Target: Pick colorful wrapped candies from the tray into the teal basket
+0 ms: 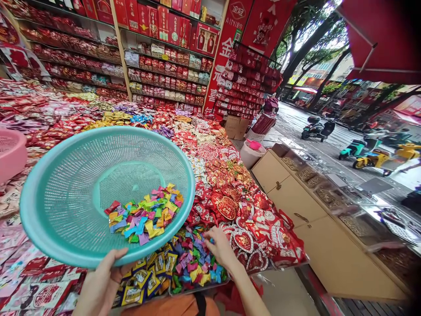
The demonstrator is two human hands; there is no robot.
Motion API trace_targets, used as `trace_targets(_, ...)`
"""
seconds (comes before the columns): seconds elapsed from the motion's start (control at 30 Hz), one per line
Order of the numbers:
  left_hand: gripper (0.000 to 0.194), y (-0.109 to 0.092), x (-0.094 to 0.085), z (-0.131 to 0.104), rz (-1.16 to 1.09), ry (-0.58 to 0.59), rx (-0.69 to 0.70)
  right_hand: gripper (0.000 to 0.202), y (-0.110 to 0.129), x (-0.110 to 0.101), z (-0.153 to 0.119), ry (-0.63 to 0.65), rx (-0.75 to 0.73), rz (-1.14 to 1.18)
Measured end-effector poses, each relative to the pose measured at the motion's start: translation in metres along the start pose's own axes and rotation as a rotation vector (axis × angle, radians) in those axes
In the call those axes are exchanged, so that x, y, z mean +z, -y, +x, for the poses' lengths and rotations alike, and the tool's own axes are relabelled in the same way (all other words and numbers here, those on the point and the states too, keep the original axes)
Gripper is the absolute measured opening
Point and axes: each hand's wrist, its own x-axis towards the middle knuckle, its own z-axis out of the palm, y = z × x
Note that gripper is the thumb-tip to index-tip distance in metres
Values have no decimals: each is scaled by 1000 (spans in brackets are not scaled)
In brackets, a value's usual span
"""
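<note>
My left hand (pixel 104 276) grips the near rim of a big turquoise mesh basket (pixel 72 193), thumb over the edge. The basket is tilted, with a pile of small colourful wrapped candies (pixel 148 215) at its lower right. My right hand (pixel 219 248) is over a heap of similar colourful candies (pixel 197 259) in a tray, its fingers bent down at the heap's right side; what the fingertips hold, if anything, is hidden. Yellow and dark blue wrapped sweets (pixel 141 278) lie left of that heap, below the basket.
Red heart-shaped packets (pixel 243 239) lie right of my right hand. A pink basket (pixel 11 153) is at the far left. Shelves of red packages (pixel 167 61) stand behind. Tan cabinets (pixel 305 215) run along the right, with a white bucket (pixel 251 153) near them and scooters outside.
</note>
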Motion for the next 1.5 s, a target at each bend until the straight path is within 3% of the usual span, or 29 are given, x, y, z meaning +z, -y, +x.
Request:
trace_targets(0.27, 22, -2, 0, -3, -48, 9, -28, 6, 30, 16, 0, 86, 8, 33)
trace_targets(0.7, 19, 4, -5, 2, -50, 14, -50, 11, 34, 26, 7, 111, -5, -3)
trace_targets(0.93, 24, 1, -1, -5, -51, 18, -54, 12, 41, 3, 1, 47, -23, 37)
trace_targets(1.1, 26, 3, 0, -5, -43, 23, -74, 13, 51, -33, 1, -22, -72, 105)
trace_targets(1.27, 21, 7, 2, -6, -41, 7, -84, 13, 68, -70, 23, -168, -196, 153)
trace_targets(1.37, 21, 10, 2, -8, -37, 31, -100, 11, 75, -77, 43, -268, -269, 184)
trace_targets(1.5, 18, 14, 3, -11, -16, 58, -126, 13, 79, -68, 69, -346, -316, 144)
